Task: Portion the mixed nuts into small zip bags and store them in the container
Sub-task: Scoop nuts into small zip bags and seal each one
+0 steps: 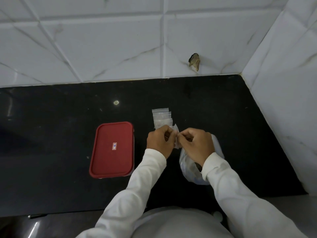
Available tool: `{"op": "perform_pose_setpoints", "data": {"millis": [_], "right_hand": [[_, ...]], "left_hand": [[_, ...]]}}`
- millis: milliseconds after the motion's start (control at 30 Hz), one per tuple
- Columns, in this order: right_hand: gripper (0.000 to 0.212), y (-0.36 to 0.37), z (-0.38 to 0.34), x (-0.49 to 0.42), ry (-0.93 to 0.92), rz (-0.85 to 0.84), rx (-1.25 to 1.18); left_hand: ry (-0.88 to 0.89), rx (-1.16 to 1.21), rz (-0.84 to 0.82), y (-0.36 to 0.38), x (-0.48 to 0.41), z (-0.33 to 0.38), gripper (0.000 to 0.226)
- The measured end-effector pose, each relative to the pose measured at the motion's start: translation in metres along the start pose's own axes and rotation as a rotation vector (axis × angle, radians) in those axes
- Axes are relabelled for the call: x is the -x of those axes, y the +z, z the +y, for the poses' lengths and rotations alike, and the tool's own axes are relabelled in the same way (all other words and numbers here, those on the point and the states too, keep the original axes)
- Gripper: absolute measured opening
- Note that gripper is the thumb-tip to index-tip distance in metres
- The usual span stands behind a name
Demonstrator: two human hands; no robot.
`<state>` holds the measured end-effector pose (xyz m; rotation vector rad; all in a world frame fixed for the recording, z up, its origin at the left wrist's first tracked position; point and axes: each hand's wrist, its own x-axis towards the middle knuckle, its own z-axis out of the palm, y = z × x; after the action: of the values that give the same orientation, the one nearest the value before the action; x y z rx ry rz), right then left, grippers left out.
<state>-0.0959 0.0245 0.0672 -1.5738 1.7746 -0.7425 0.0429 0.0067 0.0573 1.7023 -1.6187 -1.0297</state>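
Both hands, left hand (pixel 160 140) and right hand (pixel 197 143), pinching one small clear zip bag (pixel 176 134), empty, crumpled

Large plastic bag (pixel 186 166) — partly hidden under right hand (pixel 197 143); contents unclear. Container label (pixel 114 146) — print too small to read.
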Motion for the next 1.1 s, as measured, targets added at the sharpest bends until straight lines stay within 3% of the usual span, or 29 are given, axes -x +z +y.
{"op": "perform_pose_setpoints", "data": {"millis": [167,333,433,500,567,733,833,1100], "right_hand": [[0.008,-0.005,0.000,-0.005,0.051,0.057,0.220],[0.008,-0.011,-0.001,-0.006,-0.030,0.103,0.312],[0.009,-0.018,-0.007,-0.007,-0.034,0.108,0.204],[0.011,-0.023,-0.013,-0.007,-0.037,0.123,0.150],[0.009,-0.027,-0.017,-0.007,-0.037,0.126,0.121],[0.009,-0.030,-0.024,-0.006,-0.016,0.087,0.059],[0.010,-0.028,-0.027,-0.003,-0.012,0.065,0.074],[0.009,-0.030,-0.019,0.002,-0.018,0.089,0.071]], "left_hand": [[0.107,-0.264,0.058,-0.007,-0.006,0.000,0.014],[0.188,-0.454,0.025,-0.016,-0.009,0.001,0.017],[0.115,-0.139,0.110,-0.017,-0.007,-0.006,0.022],[-0.112,0.339,0.154,-0.014,-0.008,-0.012,0.026],[-0.371,0.693,0.080,-0.004,-0.010,-0.014,0.027],[-0.551,0.990,-0.136,0.023,-0.005,-0.015,0.032],[-0.502,1.118,-0.197,0.029,0.000,-0.016,0.047],[-0.269,1.179,-0.147,0.026,0.000,-0.024,0.032]]}}
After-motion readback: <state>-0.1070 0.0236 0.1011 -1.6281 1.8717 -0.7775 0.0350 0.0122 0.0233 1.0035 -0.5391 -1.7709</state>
